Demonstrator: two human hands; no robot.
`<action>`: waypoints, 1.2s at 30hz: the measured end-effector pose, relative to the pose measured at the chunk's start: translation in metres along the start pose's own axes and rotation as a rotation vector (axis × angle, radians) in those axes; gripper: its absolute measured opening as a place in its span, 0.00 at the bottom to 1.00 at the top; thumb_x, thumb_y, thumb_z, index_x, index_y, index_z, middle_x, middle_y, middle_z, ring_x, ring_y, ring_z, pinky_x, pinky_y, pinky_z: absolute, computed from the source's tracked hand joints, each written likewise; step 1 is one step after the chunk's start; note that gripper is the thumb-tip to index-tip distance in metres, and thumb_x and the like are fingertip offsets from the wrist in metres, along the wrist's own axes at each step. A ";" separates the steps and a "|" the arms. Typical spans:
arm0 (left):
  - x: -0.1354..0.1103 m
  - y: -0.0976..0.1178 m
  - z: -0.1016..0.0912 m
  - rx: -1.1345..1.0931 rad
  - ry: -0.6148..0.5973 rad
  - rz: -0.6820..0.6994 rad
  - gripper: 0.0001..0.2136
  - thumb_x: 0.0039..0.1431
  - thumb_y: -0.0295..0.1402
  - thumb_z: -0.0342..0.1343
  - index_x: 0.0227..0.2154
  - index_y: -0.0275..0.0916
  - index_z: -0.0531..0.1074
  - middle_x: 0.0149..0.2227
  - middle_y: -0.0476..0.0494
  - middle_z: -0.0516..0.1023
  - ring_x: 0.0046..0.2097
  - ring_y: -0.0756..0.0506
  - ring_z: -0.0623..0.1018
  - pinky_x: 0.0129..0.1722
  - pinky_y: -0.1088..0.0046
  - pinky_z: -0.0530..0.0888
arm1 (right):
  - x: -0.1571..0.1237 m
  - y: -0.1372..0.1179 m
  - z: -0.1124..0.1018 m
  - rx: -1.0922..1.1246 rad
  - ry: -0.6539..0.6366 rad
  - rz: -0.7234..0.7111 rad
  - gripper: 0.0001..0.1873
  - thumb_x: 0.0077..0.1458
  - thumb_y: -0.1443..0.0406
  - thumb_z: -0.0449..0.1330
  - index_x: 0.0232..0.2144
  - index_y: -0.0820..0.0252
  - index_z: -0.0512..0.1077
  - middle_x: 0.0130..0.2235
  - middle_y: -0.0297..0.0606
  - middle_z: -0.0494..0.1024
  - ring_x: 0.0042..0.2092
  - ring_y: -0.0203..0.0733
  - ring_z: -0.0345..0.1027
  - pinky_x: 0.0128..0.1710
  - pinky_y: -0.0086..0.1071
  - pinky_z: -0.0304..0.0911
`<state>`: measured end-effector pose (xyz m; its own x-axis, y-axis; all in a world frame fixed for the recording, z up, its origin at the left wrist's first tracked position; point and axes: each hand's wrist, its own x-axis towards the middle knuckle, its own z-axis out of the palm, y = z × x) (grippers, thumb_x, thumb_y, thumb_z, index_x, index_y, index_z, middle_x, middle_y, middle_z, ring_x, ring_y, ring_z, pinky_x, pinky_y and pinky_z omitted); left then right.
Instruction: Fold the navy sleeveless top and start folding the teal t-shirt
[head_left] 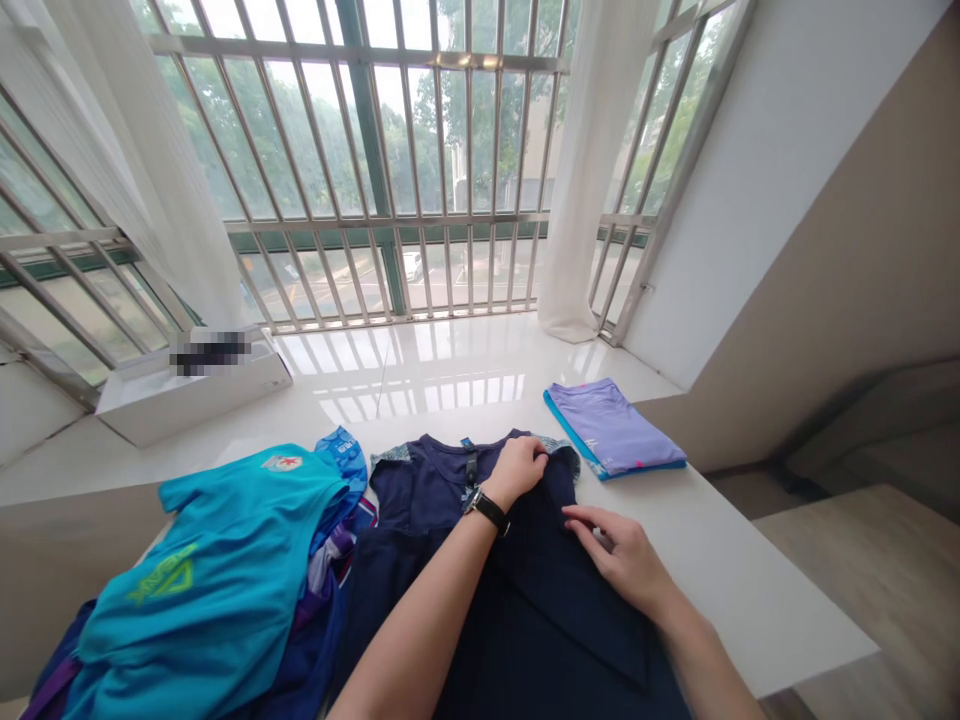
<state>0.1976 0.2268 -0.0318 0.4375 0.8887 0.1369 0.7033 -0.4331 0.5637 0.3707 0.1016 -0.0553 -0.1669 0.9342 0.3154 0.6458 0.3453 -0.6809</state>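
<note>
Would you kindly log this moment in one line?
left hand: on navy shirt, near collar | right hand: at navy shirt's edge | leftward: turquoise shirt | rightward: folded lilac garment

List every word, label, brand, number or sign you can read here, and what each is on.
"PEAK": green lettering on the teal shirt, slanted and soft, so probable.
Too small or blurred to read:
Badge on the teal shirt.
White lettering on the blue fabric.
Neck label in the navy shirt.
White print on the folded lilac garment.
Tiny marks on the white box.
</note>
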 end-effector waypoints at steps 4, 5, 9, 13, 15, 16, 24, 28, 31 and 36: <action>-0.005 0.009 -0.013 0.100 0.003 -0.031 0.11 0.64 0.28 0.52 0.46 0.36 0.75 0.44 0.38 0.81 0.47 0.43 0.79 0.49 0.69 0.74 | 0.001 -0.001 0.000 0.050 -0.037 0.024 0.15 0.62 0.59 0.56 0.44 0.56 0.78 0.42 0.40 0.83 0.38 0.44 0.77 0.40 0.35 0.72; -0.007 0.014 -0.019 0.136 0.009 -0.042 0.11 0.64 0.28 0.51 0.47 0.35 0.74 0.45 0.36 0.80 0.48 0.41 0.79 0.48 0.66 0.74 | 0.001 -0.002 0.000 0.055 -0.045 0.016 0.14 0.61 0.59 0.56 0.44 0.56 0.78 0.41 0.40 0.83 0.38 0.43 0.77 0.39 0.35 0.72; -0.017 0.039 -0.033 0.254 -0.011 -0.031 0.10 0.65 0.32 0.51 0.46 0.38 0.72 0.46 0.35 0.77 0.49 0.36 0.78 0.48 0.59 0.73 | 0.004 -0.003 0.000 0.057 -0.055 -0.010 0.13 0.59 0.61 0.57 0.42 0.57 0.79 0.38 0.40 0.83 0.35 0.42 0.75 0.39 0.36 0.71; -0.024 0.051 -0.023 0.292 -0.055 -0.035 0.14 0.62 0.38 0.55 0.48 0.38 0.71 0.48 0.35 0.76 0.48 0.36 0.78 0.47 0.61 0.74 | 0.003 -0.004 0.000 0.057 -0.038 0.003 0.13 0.58 0.61 0.57 0.42 0.58 0.79 0.39 0.40 0.83 0.34 0.42 0.74 0.39 0.37 0.70; -0.024 0.047 -0.016 0.301 -0.056 -0.079 0.18 0.62 0.40 0.55 0.50 0.34 0.69 0.50 0.30 0.74 0.48 0.34 0.79 0.45 0.59 0.75 | 0.002 -0.005 0.000 0.065 -0.035 0.006 0.14 0.59 0.61 0.57 0.42 0.58 0.79 0.40 0.41 0.83 0.35 0.42 0.75 0.40 0.37 0.70; -0.023 0.043 -0.013 0.301 -0.060 -0.096 0.18 0.62 0.41 0.55 0.50 0.34 0.70 0.50 0.29 0.74 0.48 0.34 0.79 0.44 0.59 0.75 | 0.001 -0.005 0.000 0.072 -0.036 0.008 0.14 0.59 0.61 0.56 0.42 0.58 0.79 0.41 0.41 0.83 0.35 0.42 0.75 0.40 0.37 0.70; -0.009 0.016 -0.010 0.210 -0.081 -0.068 0.12 0.67 0.35 0.50 0.47 0.39 0.73 0.46 0.38 0.80 0.49 0.40 0.79 0.46 0.66 0.74 | 0.003 0.002 0.002 0.104 0.089 0.131 0.15 0.59 0.59 0.54 0.43 0.59 0.76 0.35 0.39 0.83 0.31 0.41 0.74 0.33 0.34 0.68; -0.007 0.009 -0.005 0.169 -0.056 -0.058 0.10 0.66 0.32 0.51 0.46 0.36 0.74 0.44 0.36 0.81 0.47 0.40 0.80 0.46 0.66 0.74 | 0.003 0.003 0.002 0.079 0.046 0.110 0.11 0.57 0.60 0.57 0.38 0.55 0.78 0.36 0.37 0.82 0.31 0.40 0.72 0.35 0.35 0.67; -0.006 0.005 -0.004 0.135 -0.043 -0.041 0.10 0.65 0.31 0.53 0.45 0.36 0.75 0.43 0.37 0.81 0.47 0.40 0.80 0.47 0.67 0.74 | 0.003 -0.002 0.001 0.033 -0.015 0.088 0.11 0.58 0.60 0.58 0.38 0.54 0.79 0.36 0.36 0.82 0.30 0.40 0.70 0.34 0.35 0.66; -0.005 0.002 -0.007 0.086 -0.037 -0.017 0.09 0.63 0.31 0.56 0.44 0.37 0.75 0.43 0.39 0.81 0.47 0.41 0.79 0.47 0.69 0.74 | 0.005 -0.009 -0.001 -0.036 -0.079 0.028 0.08 0.56 0.59 0.62 0.37 0.54 0.78 0.34 0.35 0.80 0.29 0.39 0.67 0.32 0.34 0.64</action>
<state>0.1931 0.2225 -0.0255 0.4444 0.8906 0.0967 0.7558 -0.4307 0.4932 0.3646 0.1024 -0.0467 -0.2057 0.9482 0.2423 0.6769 0.3166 -0.6645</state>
